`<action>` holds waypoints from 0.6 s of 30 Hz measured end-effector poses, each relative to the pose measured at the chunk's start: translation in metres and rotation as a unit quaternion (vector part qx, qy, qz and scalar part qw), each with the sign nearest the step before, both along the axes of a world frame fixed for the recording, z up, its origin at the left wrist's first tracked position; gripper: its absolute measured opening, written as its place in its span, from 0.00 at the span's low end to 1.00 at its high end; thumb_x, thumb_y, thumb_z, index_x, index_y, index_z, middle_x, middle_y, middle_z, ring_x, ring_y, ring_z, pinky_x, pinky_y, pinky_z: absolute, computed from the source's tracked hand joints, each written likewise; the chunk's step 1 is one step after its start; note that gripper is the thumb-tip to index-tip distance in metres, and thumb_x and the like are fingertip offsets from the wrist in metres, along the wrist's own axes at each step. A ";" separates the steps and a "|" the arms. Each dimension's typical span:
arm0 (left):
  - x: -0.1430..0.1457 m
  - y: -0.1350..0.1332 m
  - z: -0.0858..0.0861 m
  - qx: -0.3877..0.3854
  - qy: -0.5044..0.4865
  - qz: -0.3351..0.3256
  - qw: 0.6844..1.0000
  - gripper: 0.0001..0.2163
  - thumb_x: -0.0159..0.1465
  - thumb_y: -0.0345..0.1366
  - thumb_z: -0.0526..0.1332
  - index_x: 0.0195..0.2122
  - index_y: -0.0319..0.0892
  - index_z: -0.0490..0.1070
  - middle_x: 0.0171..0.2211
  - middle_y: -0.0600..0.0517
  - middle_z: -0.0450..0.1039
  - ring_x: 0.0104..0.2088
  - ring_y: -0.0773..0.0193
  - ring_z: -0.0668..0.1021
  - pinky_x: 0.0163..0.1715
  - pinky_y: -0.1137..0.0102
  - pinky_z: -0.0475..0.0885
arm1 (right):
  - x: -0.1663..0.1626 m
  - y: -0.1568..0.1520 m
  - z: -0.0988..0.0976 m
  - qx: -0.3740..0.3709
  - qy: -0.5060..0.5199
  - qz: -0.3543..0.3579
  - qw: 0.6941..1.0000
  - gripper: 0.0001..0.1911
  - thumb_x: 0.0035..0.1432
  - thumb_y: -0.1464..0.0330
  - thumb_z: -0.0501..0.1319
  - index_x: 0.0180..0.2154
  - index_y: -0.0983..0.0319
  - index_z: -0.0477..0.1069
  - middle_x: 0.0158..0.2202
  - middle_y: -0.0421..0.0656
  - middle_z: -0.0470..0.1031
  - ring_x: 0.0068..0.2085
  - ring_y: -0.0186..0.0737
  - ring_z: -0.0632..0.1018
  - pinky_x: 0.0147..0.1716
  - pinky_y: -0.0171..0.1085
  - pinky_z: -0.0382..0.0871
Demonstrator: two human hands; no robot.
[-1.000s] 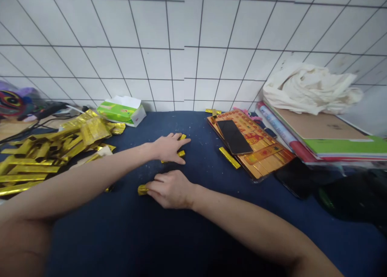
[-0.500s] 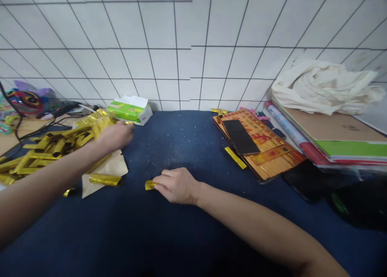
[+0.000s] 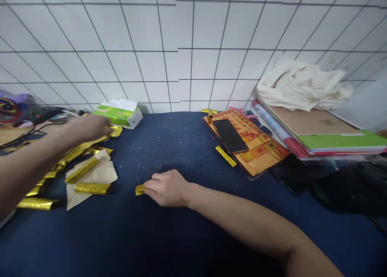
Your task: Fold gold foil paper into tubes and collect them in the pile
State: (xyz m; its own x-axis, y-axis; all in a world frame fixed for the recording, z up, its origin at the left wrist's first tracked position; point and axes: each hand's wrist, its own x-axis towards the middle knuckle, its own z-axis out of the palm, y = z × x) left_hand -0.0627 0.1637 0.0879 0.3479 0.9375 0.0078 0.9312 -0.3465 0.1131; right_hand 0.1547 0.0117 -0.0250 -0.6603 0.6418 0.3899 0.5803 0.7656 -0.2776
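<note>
My right hand (image 3: 165, 187) rests on the dark blue table (image 3: 181, 236) with its fingers curled over a small folded gold paper piece (image 3: 139, 189) whose end sticks out to the left. My left hand (image 3: 87, 126) is far out to the left, over the pile of gold foil papers (image 3: 72, 154) near the green tissue box (image 3: 117, 113); it is blurred and its fingers cannot be read. Two gold folded strips (image 3: 92, 188) lie on a tan paper sheet (image 3: 101, 174) between the hands.
A stack of orange-gold printed sheets (image 3: 256, 152) with a black phone (image 3: 229, 135) on top lies to the right, one gold strip (image 3: 225, 156) beside it. Books, folders and a white cloth (image 3: 302, 85) sit at far right. Cables and clutter (image 3: 33, 116) are at far left.
My left hand left the gold pieces at the table's middle and swung left to the foil pile. The right hand stayed on its folded piece. The camera shifted slightly.
</note>
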 end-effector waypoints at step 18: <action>0.243 -0.055 -0.075 0.051 0.030 -0.514 0.856 0.06 0.60 0.31 0.50 0.33 0.42 0.65 0.34 0.45 0.72 0.36 0.58 0.74 0.34 0.65 0.64 | -0.002 -0.002 0.001 -0.012 -0.043 0.012 0.999 0.15 0.60 0.60 0.48 0.34 0.58 0.69 0.30 0.38 0.75 0.25 0.32 0.73 0.19 0.31 0.60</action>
State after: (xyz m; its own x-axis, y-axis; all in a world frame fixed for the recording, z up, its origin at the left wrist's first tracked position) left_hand 0.1802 0.1090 0.0126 0.9909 0.1322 0.0244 0.1323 -0.9912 -0.0029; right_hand 0.1529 0.0096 -0.0235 -0.7063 0.6336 0.3156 0.5837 0.7736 -0.2467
